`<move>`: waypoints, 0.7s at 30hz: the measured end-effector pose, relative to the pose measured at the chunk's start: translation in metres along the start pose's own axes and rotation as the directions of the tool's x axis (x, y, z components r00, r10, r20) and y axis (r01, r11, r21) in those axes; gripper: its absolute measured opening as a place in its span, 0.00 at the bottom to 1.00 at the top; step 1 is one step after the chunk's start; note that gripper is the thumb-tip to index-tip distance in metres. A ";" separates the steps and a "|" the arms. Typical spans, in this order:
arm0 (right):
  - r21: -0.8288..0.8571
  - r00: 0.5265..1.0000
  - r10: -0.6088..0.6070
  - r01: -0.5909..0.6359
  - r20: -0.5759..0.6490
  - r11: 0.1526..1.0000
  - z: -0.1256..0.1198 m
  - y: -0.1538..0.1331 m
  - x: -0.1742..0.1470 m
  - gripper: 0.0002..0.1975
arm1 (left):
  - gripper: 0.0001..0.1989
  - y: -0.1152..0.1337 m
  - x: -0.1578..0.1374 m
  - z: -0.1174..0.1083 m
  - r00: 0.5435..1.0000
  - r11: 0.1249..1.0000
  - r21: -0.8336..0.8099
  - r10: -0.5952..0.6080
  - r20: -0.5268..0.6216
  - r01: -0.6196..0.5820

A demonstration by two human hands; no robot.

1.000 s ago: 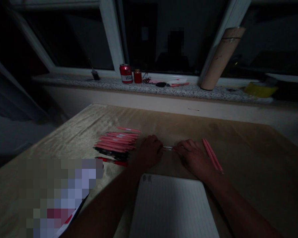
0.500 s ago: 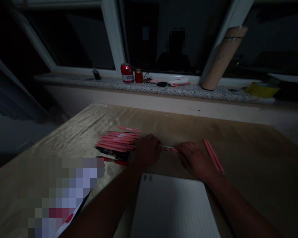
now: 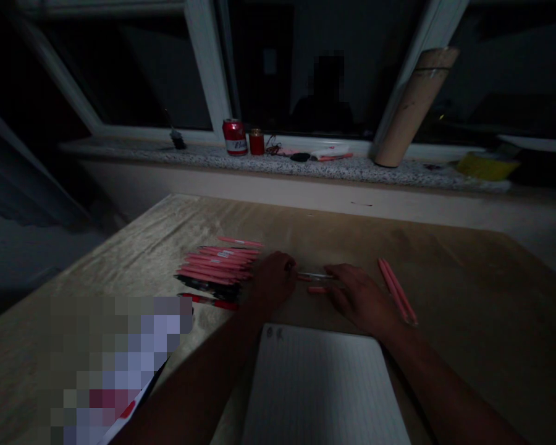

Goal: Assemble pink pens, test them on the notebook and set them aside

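Note:
A slim silvery pen with some pink at its edge lies between my two hands, low over the table. My left hand is closed at its left end, fingers curled. My right hand has its fingertips closed around the right end. Below the pen, a short pink piece, perhaps a cap, reaches to my right thumb. Left of my left hand lies a row of pink pens, with black pens and a red pen nearer me. Two pink pens lie right of my right hand.
A lined notebook lies open between my forearms. One pink pen lies apart behind the row. On the windowsill stand a red can, a small red jar, a tall tan flask and a yellow item.
The short pink piece now shows separately below the slim pen, by my right thumb. My left hand has shifted slightly left, so more of the silvery pen shows.

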State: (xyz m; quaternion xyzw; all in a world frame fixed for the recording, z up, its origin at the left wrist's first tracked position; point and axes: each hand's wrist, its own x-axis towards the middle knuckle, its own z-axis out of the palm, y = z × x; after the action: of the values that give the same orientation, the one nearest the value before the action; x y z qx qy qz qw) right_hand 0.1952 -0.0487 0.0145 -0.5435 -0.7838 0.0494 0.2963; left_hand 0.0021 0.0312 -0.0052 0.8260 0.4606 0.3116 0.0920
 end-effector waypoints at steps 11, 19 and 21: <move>0.861 0.623 0.757 -0.260 -0.196 0.437 0.020 0.032 0.003 0.14 | 0.08 -0.006 0.005 -0.002 0.977 0.950 -0.252 -0.206 -0.054 0.186; 0.999 0.525 0.851 -0.017 -0.028 0.043 0.017 0.041 0.007 0.07 | 0.09 -0.007 0.006 0.000 0.974 0.942 -0.268 -0.223 -0.047 0.203; 1.000 0.524 0.851 -0.009 -0.016 0.024 0.017 0.041 0.007 0.06 | 0.09 -0.006 0.006 0.000 0.972 0.943 -0.256 -0.231 -0.040 0.214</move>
State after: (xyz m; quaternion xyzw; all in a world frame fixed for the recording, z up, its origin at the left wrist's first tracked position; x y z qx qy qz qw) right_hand 0.2188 -0.0220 -0.0132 -0.4463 -0.1715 0.4213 0.7707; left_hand 0.0001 0.0391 -0.0052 0.7392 0.5108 0.3832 0.2139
